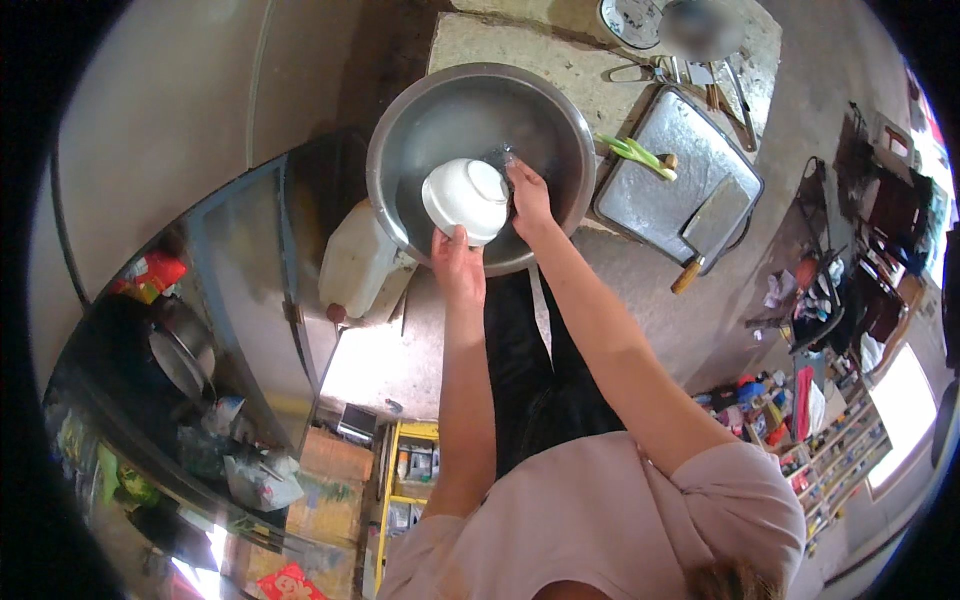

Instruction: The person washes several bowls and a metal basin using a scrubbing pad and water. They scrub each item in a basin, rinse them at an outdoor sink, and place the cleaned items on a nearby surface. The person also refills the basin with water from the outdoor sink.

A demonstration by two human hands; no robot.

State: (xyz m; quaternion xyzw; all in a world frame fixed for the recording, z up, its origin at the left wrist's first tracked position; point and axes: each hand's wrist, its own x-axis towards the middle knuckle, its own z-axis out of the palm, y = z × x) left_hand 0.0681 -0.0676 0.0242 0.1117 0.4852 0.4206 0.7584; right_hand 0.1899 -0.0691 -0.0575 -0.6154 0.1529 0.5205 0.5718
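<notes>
A white bowl (467,199) is tilted on its side over a wide metal basin (383,160), its foot ring facing up and to the right. My left hand (459,265) grips the bowl's near rim, thumb on the outer wall. Beside the bowl's right side is my right hand (529,198), inside the basin, with its fingers drawn together. At those fingertips a small, shiny dark patch shows, too small to name. Whatever lies at the basin's bottom under the bowl is hidden.
Right of the basin, a metal tray (665,150) carries a cleaver (712,222) and green stalks (640,157). Utensils (690,72) and a metal-rimmed dish (631,20) stand beyond it. A whitish plastic jug (352,262) is at the basin's left.
</notes>
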